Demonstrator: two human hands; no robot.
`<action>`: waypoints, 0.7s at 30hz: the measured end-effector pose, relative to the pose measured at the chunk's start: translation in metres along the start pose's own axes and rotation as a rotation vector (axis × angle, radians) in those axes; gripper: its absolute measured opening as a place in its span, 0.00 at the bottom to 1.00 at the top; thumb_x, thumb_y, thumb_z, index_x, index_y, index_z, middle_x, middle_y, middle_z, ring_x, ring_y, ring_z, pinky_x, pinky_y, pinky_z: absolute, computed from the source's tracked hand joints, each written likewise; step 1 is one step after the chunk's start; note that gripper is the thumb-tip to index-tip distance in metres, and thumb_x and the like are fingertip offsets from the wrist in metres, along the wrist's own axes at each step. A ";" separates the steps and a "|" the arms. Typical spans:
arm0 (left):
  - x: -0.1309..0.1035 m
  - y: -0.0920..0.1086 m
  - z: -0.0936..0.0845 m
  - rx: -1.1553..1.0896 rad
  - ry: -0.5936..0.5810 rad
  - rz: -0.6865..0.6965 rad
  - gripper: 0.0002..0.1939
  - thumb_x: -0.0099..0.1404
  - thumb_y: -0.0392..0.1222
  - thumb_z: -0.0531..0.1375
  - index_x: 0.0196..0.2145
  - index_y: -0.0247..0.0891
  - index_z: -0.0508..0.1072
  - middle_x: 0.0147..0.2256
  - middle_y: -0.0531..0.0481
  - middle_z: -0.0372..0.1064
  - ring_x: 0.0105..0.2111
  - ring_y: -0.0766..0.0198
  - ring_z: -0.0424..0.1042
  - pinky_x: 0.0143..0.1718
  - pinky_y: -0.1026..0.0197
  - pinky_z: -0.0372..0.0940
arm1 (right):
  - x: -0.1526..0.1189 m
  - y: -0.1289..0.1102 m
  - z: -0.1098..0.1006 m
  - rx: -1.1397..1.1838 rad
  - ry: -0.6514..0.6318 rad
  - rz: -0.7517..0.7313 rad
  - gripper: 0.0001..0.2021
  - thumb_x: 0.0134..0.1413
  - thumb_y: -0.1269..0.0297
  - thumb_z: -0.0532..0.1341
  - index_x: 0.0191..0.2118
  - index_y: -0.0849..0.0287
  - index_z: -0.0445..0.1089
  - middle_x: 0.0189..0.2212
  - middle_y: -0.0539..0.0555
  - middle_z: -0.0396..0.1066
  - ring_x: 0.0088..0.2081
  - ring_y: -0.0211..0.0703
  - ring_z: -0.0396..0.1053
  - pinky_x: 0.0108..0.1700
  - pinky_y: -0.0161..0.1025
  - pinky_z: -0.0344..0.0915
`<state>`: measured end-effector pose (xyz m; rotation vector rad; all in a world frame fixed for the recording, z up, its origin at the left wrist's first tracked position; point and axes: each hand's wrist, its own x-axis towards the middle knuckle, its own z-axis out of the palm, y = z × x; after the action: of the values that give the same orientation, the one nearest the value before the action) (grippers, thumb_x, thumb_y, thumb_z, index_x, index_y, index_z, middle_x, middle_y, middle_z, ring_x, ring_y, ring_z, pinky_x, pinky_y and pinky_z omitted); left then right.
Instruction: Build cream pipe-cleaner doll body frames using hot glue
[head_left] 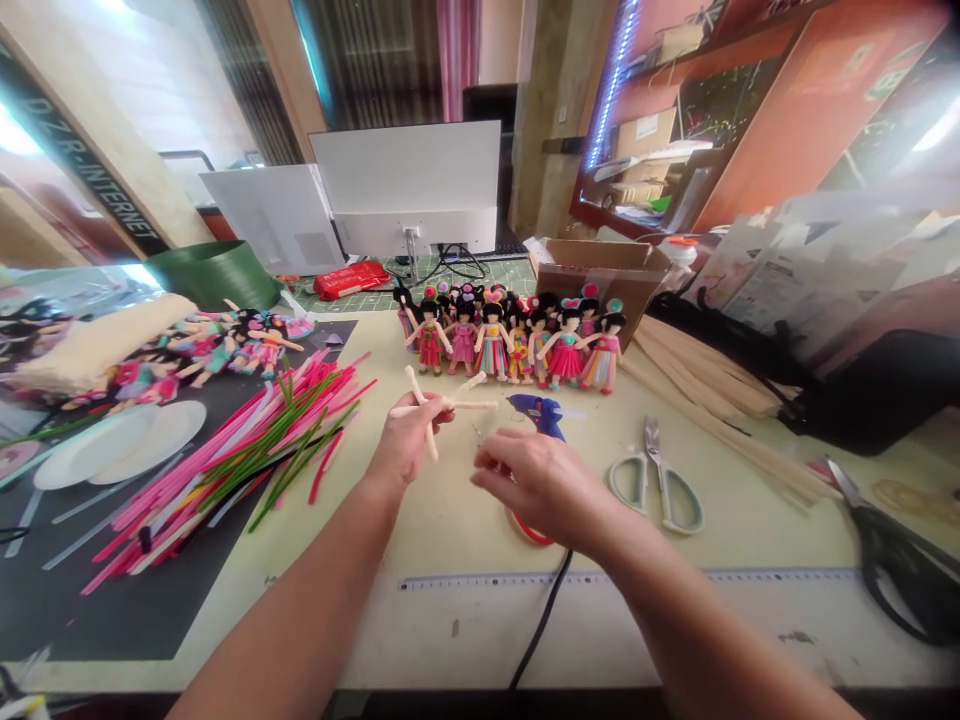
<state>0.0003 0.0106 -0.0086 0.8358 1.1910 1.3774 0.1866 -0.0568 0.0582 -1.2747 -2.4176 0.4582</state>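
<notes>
My left hand (406,440) pinches a cream pipe-cleaner figure (430,425) with several thin limbs, held above the middle of the table. Just to its right, my right hand (517,470) hovers with curled fingers; whether anything sits between the fingertips is too small to tell. Beyond my right hand lies a blue glue gun (538,411), its lower part hidden by that hand. A black cord (546,615) runs toward the front edge. Behind the figure stand several small dolls (493,345) in colourful dresses.
Pink and green pipe cleaners (247,440) and white plates (120,445) lie left. Light-handled scissors (656,480), black scissors (900,550) and cream strips (720,410) are right. A ruler (480,582) spans the front; a cardboard box (600,262) and monitor (409,180) stand behind.
</notes>
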 end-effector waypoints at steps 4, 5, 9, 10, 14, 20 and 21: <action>0.000 0.003 -0.001 -0.054 -0.007 -0.018 0.14 0.48 0.44 0.68 0.30 0.36 0.70 0.28 0.52 0.73 0.30 0.66 0.72 0.34 0.63 0.56 | -0.023 0.025 -0.022 -0.145 -0.257 0.291 0.16 0.53 0.57 0.62 0.18 0.56 0.64 0.19 0.51 0.67 0.21 0.38 0.60 0.24 0.37 0.48; -0.001 0.004 0.000 -0.058 -0.002 -0.022 0.14 0.48 0.44 0.68 0.30 0.36 0.70 0.27 0.52 0.73 0.29 0.66 0.72 0.34 0.63 0.56 | -0.026 0.037 -0.025 -0.201 -0.223 0.381 0.17 0.53 0.54 0.61 0.18 0.56 0.64 0.19 0.51 0.66 0.21 0.39 0.59 0.23 0.38 0.47; -0.004 0.006 0.002 -0.045 -0.006 0.007 0.14 0.48 0.44 0.68 0.30 0.37 0.71 0.26 0.52 0.73 0.29 0.66 0.72 0.34 0.62 0.56 | -0.015 0.083 -0.014 -0.192 0.066 0.507 0.15 0.47 0.49 0.63 0.25 0.56 0.69 0.26 0.53 0.70 0.26 0.42 0.64 0.25 0.37 0.51; -0.005 0.007 0.003 -0.038 -0.011 0.022 0.14 0.48 0.45 0.68 0.29 0.37 0.71 0.26 0.52 0.72 0.29 0.66 0.72 0.35 0.62 0.56 | -0.009 0.091 -0.008 -0.116 0.085 0.469 0.14 0.46 0.49 0.64 0.27 0.55 0.71 0.27 0.52 0.71 0.27 0.41 0.65 0.26 0.37 0.54; -0.006 0.009 0.001 -0.009 -0.020 0.063 0.13 0.49 0.46 0.68 0.30 0.37 0.71 0.26 0.52 0.72 0.30 0.66 0.72 0.37 0.61 0.57 | 0.016 0.102 0.017 0.153 0.075 0.534 0.14 0.46 0.50 0.63 0.25 0.56 0.71 0.20 0.50 0.68 0.24 0.41 0.65 0.25 0.37 0.58; 0.000 0.008 -0.004 0.074 0.020 0.138 0.13 0.52 0.47 0.66 0.31 0.37 0.71 0.27 0.50 0.72 0.32 0.62 0.73 0.37 0.60 0.59 | 0.028 0.090 0.007 0.494 0.123 0.619 0.14 0.45 0.55 0.64 0.33 0.61 0.73 0.22 0.52 0.69 0.23 0.39 0.65 0.23 0.35 0.61; 0.001 0.007 -0.005 0.085 0.025 0.144 0.13 0.52 0.48 0.66 0.31 0.37 0.71 0.28 0.50 0.73 0.32 0.62 0.73 0.37 0.59 0.59 | 0.028 0.087 0.002 0.549 0.122 0.620 0.15 0.44 0.56 0.64 0.37 0.61 0.73 0.23 0.53 0.70 0.24 0.39 0.66 0.23 0.35 0.61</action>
<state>-0.0060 0.0110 -0.0034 0.9837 1.2352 1.4652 0.2334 0.0129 0.0222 -1.6848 -1.5813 1.0823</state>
